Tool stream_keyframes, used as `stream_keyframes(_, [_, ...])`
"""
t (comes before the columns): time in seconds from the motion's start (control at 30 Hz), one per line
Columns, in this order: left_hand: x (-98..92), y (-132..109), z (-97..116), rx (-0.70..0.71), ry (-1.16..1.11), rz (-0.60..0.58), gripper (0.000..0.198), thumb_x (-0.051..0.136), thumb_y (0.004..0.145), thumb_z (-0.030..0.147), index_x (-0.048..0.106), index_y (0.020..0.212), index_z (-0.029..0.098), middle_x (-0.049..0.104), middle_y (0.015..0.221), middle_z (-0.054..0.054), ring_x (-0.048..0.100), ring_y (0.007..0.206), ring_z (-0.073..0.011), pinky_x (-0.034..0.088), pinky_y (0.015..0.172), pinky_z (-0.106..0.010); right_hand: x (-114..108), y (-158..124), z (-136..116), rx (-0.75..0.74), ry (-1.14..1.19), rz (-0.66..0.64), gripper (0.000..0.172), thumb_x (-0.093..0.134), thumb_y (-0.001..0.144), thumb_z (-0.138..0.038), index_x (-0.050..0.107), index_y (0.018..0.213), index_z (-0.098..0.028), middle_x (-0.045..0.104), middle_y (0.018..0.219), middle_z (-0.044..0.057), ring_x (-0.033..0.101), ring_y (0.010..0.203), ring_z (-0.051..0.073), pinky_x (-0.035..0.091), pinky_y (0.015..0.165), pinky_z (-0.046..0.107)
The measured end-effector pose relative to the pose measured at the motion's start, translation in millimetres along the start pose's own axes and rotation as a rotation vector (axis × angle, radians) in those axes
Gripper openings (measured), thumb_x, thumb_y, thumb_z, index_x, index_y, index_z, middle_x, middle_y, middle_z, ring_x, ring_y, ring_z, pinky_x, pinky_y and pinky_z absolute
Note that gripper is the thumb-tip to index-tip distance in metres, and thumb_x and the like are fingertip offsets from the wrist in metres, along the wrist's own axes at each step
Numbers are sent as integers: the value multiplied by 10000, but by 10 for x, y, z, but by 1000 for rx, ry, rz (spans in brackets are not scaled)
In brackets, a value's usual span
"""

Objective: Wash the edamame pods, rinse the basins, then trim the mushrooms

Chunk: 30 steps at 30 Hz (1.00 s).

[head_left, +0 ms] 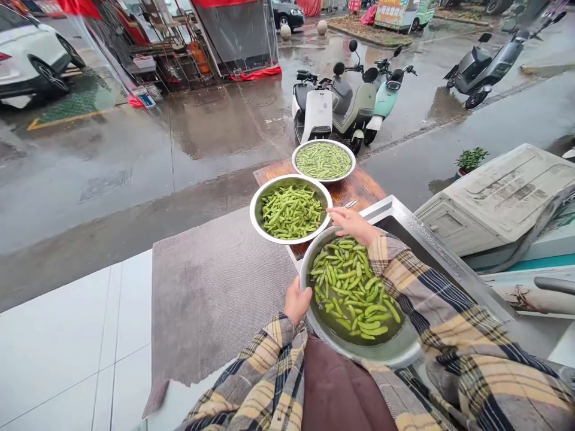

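A metal basin (399,353) of green edamame pods (350,287) in murky water is right in front of me, at the edge of a steel sink (431,251). My left hand (297,301) is closed on its left rim. My right hand (353,224) is over the far rim, fingers stretched out toward the right edge of a second basin (255,218). That one holds a heap of edamame pods (291,212). Behind it stands a third basin (354,161) with more pods (324,160) in water. Scissor-like metal handles (350,204) lie just beyond my right hand.
The farther basins rest on a wooden board (371,187). A grey mat (215,293) covers the floor at left. An old outdoor unit (503,191) and a potted plant (471,158) stand at right. Parked scooters (345,108) and a red-edged stall (242,42) are beyond on wet pavement.
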State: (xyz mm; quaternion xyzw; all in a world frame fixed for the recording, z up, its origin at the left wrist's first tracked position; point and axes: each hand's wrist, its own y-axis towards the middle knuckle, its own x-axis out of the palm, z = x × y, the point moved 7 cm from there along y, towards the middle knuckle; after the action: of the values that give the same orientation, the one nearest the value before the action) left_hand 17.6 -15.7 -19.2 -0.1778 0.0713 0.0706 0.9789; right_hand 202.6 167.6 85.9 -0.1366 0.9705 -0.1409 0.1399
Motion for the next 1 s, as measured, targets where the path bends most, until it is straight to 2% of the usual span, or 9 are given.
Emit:
stream_keyframes(0.1, [0, -8, -1, -2, -14, 0, 229, 550, 658, 135, 632, 872, 152, 614, 724, 9, 539, 673, -146, 462, 680, -265, -469, -329, 578, -76, -432, 63, 436, 542, 855, -484, 660, 1201, -247, 653, 1225, 104, 605, 1122, 289, 449, 1017, 505])
stream_keyframes(0.17, [-8, -18, 19, -3, -18, 9, 238, 560, 654, 136, 644, 876, 149, 630, 735, 2, 556, 698, -155, 471, 695, -269, -709, -508, 946, -57, -513, 121, 518, 601, 814, -455, 619, 1266, -202, 573, 1345, 157, 497, 1277, 347, 330, 1113, 534])
stream_keyframes(0.27, [-17, -33, 63, -7, -36, 20, 251, 598, 654, 154, 663, 897, 150, 661, 765, -14, 592, 755, -181, 493, 735, -287, -760, -606, 1312, 17, -502, 138, 625, 558, 837, -491, 502, 1391, -206, 501, 1424, 159, 401, 1373, 329, 261, 1157, 495])
stream_keyframes(0.37, [-14, -41, 106, -8, -62, 22, 270, 633, 658, 172, 670, 924, 150, 680, 790, -22, 617, 800, -202, 509, 756, -301, -459, -505, 1405, 70, -387, 82, 645, 485, 877, -536, 450, 1431, -209, 494, 1442, 143, 385, 1390, 299, 233, 1167, 486])
stream_keyframes(0.5, [-11, -42, 119, -23, -56, 27, 270, 652, 664, 182, 677, 931, 150, 693, 806, -26, 631, 832, -215, 518, 768, -305, 131, -365, 1283, 33, -300, -12, 664, 528, 845, -610, 501, 1400, -247, 485, 1465, 105, 396, 1385, 291, 261, 1158, 479])
stream_keyframes(0.6, [-2, -31, 108, -16, -57, 19, 303, 643, 669, 173, 680, 968, 145, 706, 861, -38, 637, 843, -216, 517, 786, -308, 524, -434, 1240, 25, -239, -67, 653, 575, 818, -618, 528, 1377, -283, 522, 1438, 82, 417, 1371, 301, 292, 1143, 502])
stream_keyframes(0.7, [15, -11, 95, 8, -75, 1, 360, 617, 670, 157, 675, 1025, 135, 713, 928, -54, 640, 870, -217, 513, 814, -319, 828, -630, 1260, 31, -200, -100, 634, 605, 814, -571, 536, 1368, -271, 546, 1410, 89, 435, 1356, 302, 302, 1142, 497])
stream_keyframes(0.83, [32, 14, 56, 12, -76, -15, 385, 590, 668, 158, 673, 1043, 138, 710, 953, -53, 636, 877, -205, 503, 834, -323, 1060, -974, 1291, 17, -174, -138, 634, 649, 794, -458, 525, 1375, -238, 560, 1372, 110, 483, 1305, 287, 343, 1119, 469])
stream_keyframes(1.0, [1, 34, 24, 30, -68, 17, 320, 590, 643, 161, 667, 953, 145, 687, 865, -30, 609, 830, -189, 485, 811, -304, 1110, -1315, 1296, -42, -223, -179, 648, 733, 697, -346, 575, 1315, -233, 611, 1233, 112, 556, 1179, 291, 402, 1044, 465])
